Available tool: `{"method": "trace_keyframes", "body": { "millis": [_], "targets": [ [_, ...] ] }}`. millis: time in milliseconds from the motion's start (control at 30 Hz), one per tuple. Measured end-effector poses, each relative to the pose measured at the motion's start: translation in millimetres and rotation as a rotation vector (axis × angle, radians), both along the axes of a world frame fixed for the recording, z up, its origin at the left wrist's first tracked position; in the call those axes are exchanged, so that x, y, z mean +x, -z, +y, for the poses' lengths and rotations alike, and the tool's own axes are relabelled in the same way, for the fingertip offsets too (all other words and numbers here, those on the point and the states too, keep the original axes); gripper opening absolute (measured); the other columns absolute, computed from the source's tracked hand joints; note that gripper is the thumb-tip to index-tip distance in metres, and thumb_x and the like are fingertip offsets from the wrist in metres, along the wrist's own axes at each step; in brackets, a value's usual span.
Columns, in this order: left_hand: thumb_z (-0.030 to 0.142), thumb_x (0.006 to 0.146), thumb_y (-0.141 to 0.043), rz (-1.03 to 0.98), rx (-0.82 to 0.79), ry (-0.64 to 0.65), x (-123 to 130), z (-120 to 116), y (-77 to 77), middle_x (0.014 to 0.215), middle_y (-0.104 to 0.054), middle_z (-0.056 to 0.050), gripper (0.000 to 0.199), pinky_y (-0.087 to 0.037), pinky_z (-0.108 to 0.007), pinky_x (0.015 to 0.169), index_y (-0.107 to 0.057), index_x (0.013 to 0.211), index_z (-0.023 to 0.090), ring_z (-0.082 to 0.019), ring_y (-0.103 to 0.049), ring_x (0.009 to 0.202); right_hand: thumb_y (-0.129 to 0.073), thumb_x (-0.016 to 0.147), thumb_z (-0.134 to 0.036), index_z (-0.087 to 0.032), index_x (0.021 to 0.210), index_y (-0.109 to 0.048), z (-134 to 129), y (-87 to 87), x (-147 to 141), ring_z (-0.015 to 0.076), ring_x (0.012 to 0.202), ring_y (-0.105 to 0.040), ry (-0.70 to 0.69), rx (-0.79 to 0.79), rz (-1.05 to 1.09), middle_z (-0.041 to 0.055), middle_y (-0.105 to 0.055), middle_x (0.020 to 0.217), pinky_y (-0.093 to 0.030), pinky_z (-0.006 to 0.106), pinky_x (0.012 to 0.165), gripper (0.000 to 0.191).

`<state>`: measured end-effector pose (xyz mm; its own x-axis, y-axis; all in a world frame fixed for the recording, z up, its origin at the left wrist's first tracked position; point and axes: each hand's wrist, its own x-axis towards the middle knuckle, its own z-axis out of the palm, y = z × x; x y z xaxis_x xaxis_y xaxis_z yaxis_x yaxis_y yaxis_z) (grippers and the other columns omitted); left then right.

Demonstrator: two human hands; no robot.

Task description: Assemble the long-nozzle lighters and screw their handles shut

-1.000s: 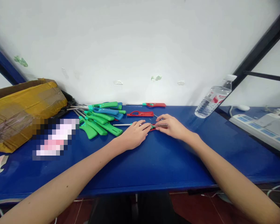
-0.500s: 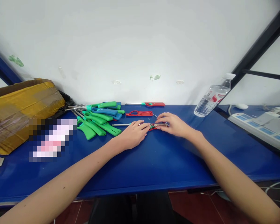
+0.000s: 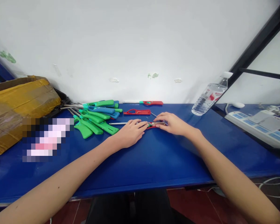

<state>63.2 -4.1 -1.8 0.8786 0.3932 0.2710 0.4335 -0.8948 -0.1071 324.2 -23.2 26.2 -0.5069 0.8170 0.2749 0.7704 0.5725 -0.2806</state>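
Observation:
An opened red lighter [image 3: 151, 125] with a long metal tube lies on the blue table, its inner parts exposed. My left hand [image 3: 132, 133] is closed over its middle, the fingers hiding part of the tube and trigger area. At the handle end, my right hand [image 3: 172, 123] pinches the lighter with thumb and fingers. A thin metal piece [image 3: 153, 114] sticks out by the right fingertips; whether they hold it is unclear. Just behind lies a loose red handle half [image 3: 143, 112], its hollow inside facing up. A whole red lighter [image 3: 154, 102] rests near the wall.
Several green and blue lighters [image 3: 96, 119] are heaped to the left. Beyond them stands a taped cardboard box [image 3: 25, 105], with a pixelated patch before it. A water bottle [image 3: 207, 98] leans at the right, near a white power strip [image 3: 259, 124].
The view has shifted slightly. Both hands stay on the opened lighter, and the right fingers have moved a little along its handle end.

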Motion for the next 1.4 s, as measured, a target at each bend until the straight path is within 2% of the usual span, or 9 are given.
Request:
{"method": "trace_keyframes", "body": {
  "millis": [200,433,633,767,867,1100,1267,1400],
  "targets": [
    [0.027,0.104,-0.034,0.008,-0.003,-0.007,1,0,-0.8,0.146,-0.052,-0.010,0.042,-0.037,-0.044,0.105,-0.047,0.142,0.016,-0.030,-0.045,0.130,-0.057,0.091,-0.024,-0.022,0.099,-0.078,-1,-3.1,2,0.0257,0.104,-0.065,-0.008,0.004,0.004,0.0098,-0.072,0.109,-0.050,0.042,0.096,0.022],
    [0.026,0.103,-0.036,0.010,-0.027,-0.022,1,-1,-1.9,0.147,-0.050,-0.011,0.043,-0.037,-0.044,0.106,-0.046,0.144,0.017,-0.030,-0.043,0.132,-0.059,0.090,-0.026,-0.020,0.107,-0.076,1,-0.8,2,0.0278,0.107,-0.064,0.046,0.041,-0.004,0.0117,-0.071,0.114,-0.049,0.044,0.097,0.025],
    [0.026,0.102,-0.036,0.030,-0.023,-0.051,1,-2,-3.8,0.155,-0.039,-0.014,0.043,-0.037,-0.050,0.107,-0.047,0.143,0.015,-0.034,-0.039,0.137,-0.058,0.091,-0.027,-0.021,0.107,-0.075,3,6.0,0,0.0260,0.104,-0.064,-0.030,0.011,-0.024,0.0109,-0.071,0.112,-0.051,0.043,0.094,0.024],
    [0.027,0.103,-0.035,0.017,-0.027,-0.048,1,-1,-1.1,0.151,-0.044,-0.015,0.043,-0.036,-0.051,0.109,-0.047,0.143,0.016,-0.033,-0.040,0.137,-0.060,0.090,-0.029,-0.020,0.108,-0.075,5,7.5,-1,0.0280,0.105,-0.063,-0.019,0.042,-0.027,0.0120,-0.072,0.111,-0.050,0.046,0.094,0.025],
    [0.028,0.103,-0.035,0.014,-0.045,-0.061,1,0,0.0,0.147,-0.049,-0.017,0.043,-0.036,-0.050,0.108,-0.047,0.143,0.016,-0.032,-0.043,0.135,-0.061,0.090,-0.030,-0.020,0.102,-0.076,6,7.6,0,0.0289,0.108,-0.063,-0.037,0.050,-0.041,0.0121,-0.072,0.110,-0.049,0.048,0.098,0.022],
    [0.028,0.103,-0.037,0.000,-0.087,-0.069,-1,1,-2.7,0.141,-0.053,-0.016,0.042,-0.035,-0.048,0.109,-0.050,0.143,0.020,-0.030,-0.046,0.133,-0.058,0.092,-0.034,-0.016,0.098,-0.075,8,11.2,2,0.0323,0.127,-0.054,-0.004,0.067,-0.125,0.0155,-0.071,0.114,-0.035,0.054,0.114,0.025],
    [0.028,0.102,-0.040,-0.016,-0.078,-0.045,-2,3,-3.6,0.137,-0.054,-0.015,0.041,-0.037,-0.048,0.107,-0.053,0.140,0.021,-0.030,-0.047,0.130,-0.063,0.089,-0.035,-0.017,0.093,-0.075,8,11.9,2,0.0346,0.133,-0.048,0.038,0.039,-0.079,0.0167,-0.066,0.123,-0.040,0.054,0.110,0.022],
    [0.026,0.101,-0.042,-0.046,-0.092,-0.018,-2,4,-4.1,0.132,-0.055,-0.015,0.039,-0.039,-0.046,0.105,-0.056,0.136,0.020,-0.029,-0.049,0.124,-0.064,0.088,-0.034,-0.017,0.093,-0.074,7,11.5,1,0.0355,0.132,-0.049,0.044,0.036,-0.055,0.0170,-0.066,0.124,-0.042,0.055,0.108,0.020]
  ]
}}
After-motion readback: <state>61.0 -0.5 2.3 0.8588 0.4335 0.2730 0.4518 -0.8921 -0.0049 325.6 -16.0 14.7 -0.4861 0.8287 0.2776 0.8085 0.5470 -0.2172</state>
